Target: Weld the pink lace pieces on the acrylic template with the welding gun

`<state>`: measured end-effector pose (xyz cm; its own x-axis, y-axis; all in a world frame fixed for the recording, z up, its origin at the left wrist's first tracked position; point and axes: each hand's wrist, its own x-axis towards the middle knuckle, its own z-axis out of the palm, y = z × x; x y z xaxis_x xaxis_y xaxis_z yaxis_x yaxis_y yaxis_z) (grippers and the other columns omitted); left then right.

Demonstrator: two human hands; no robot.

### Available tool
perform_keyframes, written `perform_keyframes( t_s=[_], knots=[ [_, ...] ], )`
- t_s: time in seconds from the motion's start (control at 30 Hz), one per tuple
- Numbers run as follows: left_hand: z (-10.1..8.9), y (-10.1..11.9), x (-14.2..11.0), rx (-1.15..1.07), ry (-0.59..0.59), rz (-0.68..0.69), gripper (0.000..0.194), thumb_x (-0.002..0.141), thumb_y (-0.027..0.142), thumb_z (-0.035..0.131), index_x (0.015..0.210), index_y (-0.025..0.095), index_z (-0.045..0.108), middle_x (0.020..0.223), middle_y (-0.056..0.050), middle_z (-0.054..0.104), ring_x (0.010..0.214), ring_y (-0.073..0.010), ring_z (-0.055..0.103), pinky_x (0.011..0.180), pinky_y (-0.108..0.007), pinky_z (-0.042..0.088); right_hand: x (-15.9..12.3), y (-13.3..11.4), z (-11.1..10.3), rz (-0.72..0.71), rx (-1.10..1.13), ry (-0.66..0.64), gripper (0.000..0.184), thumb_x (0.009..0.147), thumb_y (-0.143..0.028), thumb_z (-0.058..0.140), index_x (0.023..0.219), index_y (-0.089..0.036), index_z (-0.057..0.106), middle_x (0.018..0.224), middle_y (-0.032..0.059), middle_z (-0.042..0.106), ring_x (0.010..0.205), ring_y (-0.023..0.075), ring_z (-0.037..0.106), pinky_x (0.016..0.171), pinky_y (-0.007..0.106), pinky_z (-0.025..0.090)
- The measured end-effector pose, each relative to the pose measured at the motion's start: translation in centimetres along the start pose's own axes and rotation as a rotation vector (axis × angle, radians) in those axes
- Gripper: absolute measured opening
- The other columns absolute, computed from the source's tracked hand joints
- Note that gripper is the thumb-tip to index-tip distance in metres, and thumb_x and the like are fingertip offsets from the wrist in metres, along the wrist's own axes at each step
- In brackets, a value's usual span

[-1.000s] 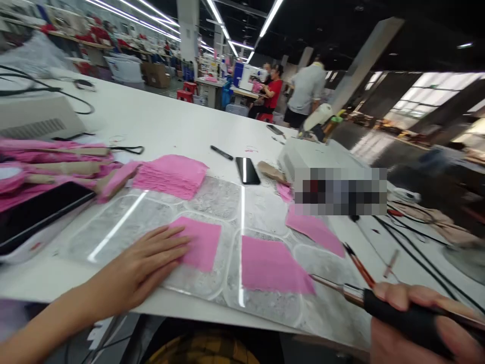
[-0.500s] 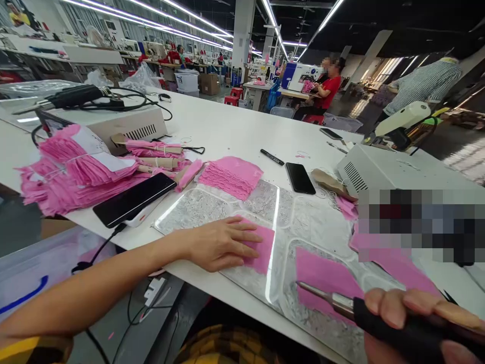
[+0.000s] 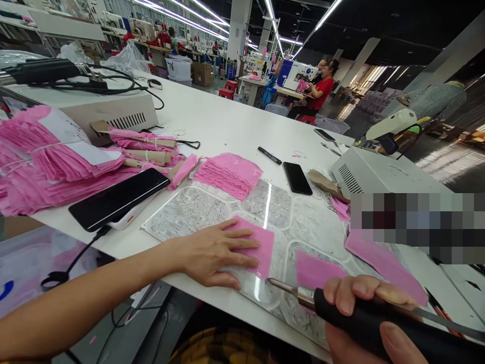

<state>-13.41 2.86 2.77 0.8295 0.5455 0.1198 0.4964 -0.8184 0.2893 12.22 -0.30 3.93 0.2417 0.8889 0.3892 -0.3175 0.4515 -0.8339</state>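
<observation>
My left hand point(image 3: 215, 253) lies flat, fingers spread, on a pink fabric piece point(image 3: 265, 247) over a grey marble-patterned mat point(image 3: 193, 207). In my right hand point(image 3: 359, 298) is a soldering-iron-like tool point(image 3: 309, 298) with a thick black handle and a slim metal tip. That tip points left, close to the lower right corner of the fabric under my left hand; whether it touches is unclear. A second pink piece point(image 3: 316, 268) lies on the mat to the right, partly hidden behind the tool and my right hand. Beyond my left hand rests a stack of pink pieces point(image 3: 229, 174).
Tied pink bundles point(image 3: 56, 151) and a phone point(image 3: 121, 197) with a cable lie at left. Grey boxes stand at left point(image 3: 113, 108) and right point(image 3: 382, 169). A second phone point(image 3: 297, 178) and a marker point(image 3: 270, 155) lie ahead. A person in red point(image 3: 323, 93) sits farther back.
My right hand has brought the tool leftward, its tip moving from over the right-hand pink piece to the corner of the one under my left hand. The left hand stays on its piece.
</observation>
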Motion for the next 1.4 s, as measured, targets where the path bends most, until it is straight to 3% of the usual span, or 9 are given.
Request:
perform_keyframes(
  t_s=[0.2,0.53,1.4],
  knots=[
    [0.28,-0.07,0.00,0.005,0.076,0.016,0.049,0.090,0.052,0.049,0.131,0.026,0.053,0.142,-0.007,0.047,0.135,-0.0283,0.038,0.116,-0.050,0.012,-0.01,0.32,-0.05,0.008,0.026,-0.022,0.014,0.072,-0.026,0.060,0.084,-0.020,0.056,0.072,-0.0022,0.049,0.053,0.0104,0.048,0.048,0.031,0.046],
    [0.29,-0.05,0.06,0.033,0.040,0.019,0.050,0.091,0.053,0.045,0.131,0.024,0.053,0.142,-0.008,0.047,0.136,-0.0280,0.036,0.117,-0.049,0.004,0.36,0.21,-0.29,0.020,0.073,-0.007,0.013,0.071,-0.024,0.060,0.083,-0.019,0.056,0.073,-0.0025,0.047,0.054,0.0100,0.049,0.050,0.030,0.047],
    [1.00,-0.14,-0.32,0.001,0.154,0.047,0.050,0.087,0.052,0.054,0.127,0.022,0.057,0.138,-0.010,0.052,0.132,-0.0302,0.041,0.115,-0.052,0.011,0.78,0.77,0.06,-0.012,0.022,-0.132,0.006,0.075,-0.019,0.056,0.081,-0.020,0.054,0.072,-0.0027,0.052,0.056,0.0108,0.052,0.053,0.030,0.050]
  ],
)
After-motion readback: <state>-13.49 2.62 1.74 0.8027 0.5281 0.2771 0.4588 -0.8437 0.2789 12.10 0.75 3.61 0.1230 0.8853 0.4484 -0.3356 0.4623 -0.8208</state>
